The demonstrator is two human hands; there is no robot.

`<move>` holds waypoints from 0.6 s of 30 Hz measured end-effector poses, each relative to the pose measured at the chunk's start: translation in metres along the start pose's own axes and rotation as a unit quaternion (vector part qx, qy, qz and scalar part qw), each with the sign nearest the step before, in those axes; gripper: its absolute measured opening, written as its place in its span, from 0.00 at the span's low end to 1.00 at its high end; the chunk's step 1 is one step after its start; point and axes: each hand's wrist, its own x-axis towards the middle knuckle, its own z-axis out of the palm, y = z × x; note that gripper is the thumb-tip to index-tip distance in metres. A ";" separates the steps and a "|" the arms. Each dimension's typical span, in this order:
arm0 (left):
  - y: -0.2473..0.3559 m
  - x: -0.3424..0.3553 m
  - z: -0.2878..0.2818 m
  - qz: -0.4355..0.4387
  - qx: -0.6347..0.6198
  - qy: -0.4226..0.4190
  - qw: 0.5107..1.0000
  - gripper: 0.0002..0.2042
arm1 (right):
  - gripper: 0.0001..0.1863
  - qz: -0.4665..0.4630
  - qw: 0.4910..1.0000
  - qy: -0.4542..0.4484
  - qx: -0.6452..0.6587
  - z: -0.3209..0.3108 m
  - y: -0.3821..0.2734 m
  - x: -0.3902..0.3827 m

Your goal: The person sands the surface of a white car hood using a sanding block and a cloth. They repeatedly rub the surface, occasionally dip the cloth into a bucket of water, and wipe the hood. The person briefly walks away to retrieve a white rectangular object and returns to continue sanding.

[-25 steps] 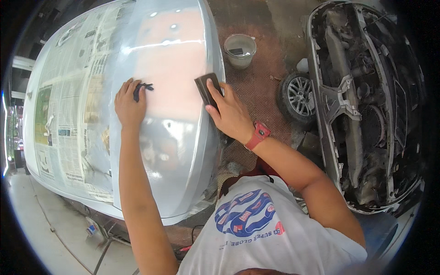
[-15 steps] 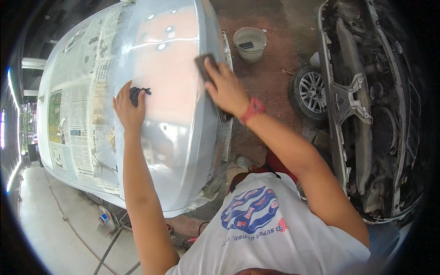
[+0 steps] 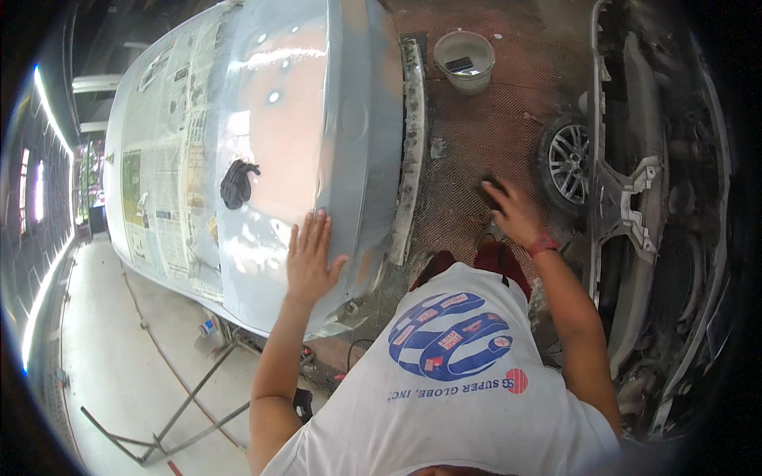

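My left hand lies flat with fingers spread on the grey and pinkish primed car body panel, near its lower edge. Farther up the panel, a crumpled black cloth rests by itself, apart from that hand. My right hand, with a red watch on the wrist, is away from the car, over the patterned floor. Its fingers are round a dark sanding block, of which only a bit shows past the fingertips.
Newspaper masking covers the car's left part. A pale bucket holding water and a dark rectangular piece stands at the far right of the car. Beyond are a wheel and a stripped vehicle front. A metal frame lies lower left.
My right hand has lifted the sanding block off the panel's right edge and swung right over the floor. My left hand has left the black cloth and slid nearer, flat on the panel.
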 end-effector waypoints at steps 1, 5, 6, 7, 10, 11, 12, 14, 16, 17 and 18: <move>0.012 -0.008 0.009 -0.023 0.024 -0.025 0.999 0.43 | 0.39 0.042 0.999 -0.010 0.026 -0.007 0.025 -0.018; 0.032 0.016 0.008 -0.086 0.092 -0.083 0.989 0.51 | 0.43 0.185 0.982 -0.027 -0.033 -0.002 0.118 -0.086; 0.031 0.036 0.006 -0.082 0.095 -0.069 0.990 0.51 | 0.43 0.195 0.979 -0.029 -0.042 -0.001 0.132 -0.099; 0.031 0.059 0.002 -0.079 0.097 -0.057 0.991 0.51 | 0.44 0.205 0.977 -0.034 -0.051 -0.001 0.143 -0.111; 0.026 0.134 -0.001 -0.063 0.124 -0.012 0.990 0.52 | 0.44 0.244 0.967 -0.037 -0.061 0.004 0.161 -0.129; 0.024 0.162 -0.003 -0.059 0.138 -0.005 0.989 0.51 | 0.45 0.260 0.963 -0.033 -0.060 0.007 0.165 -0.132; 0.021 0.189 -0.005 -0.052 0.152 0.004 0.987 0.50 | 0.45 0.260 0.963 -0.030 -0.066 0.010 0.169 -0.134; 0.010 0.234 -0.004 -0.048 0.207 0.002 0.977 0.48 | 0.45 0.257 0.963 -0.026 -0.076 0.015 0.175 -0.136; 0.012 0.254 -0.008 -0.037 0.259 -0.018 0.965 0.46 | 0.46 0.281 0.957 -0.035 -0.059 0.018 0.175 -0.131; 0.013 0.259 -0.009 -0.031 0.282 -0.037 0.958 0.46 | 0.46 0.294 0.954 -0.039 -0.051 0.021 0.175 -0.129; 0.015 0.262 -0.010 -0.025 0.305 -0.056 0.950 0.46 | 0.46 0.297 0.953 -0.038 -0.056 0.021 0.176 -0.128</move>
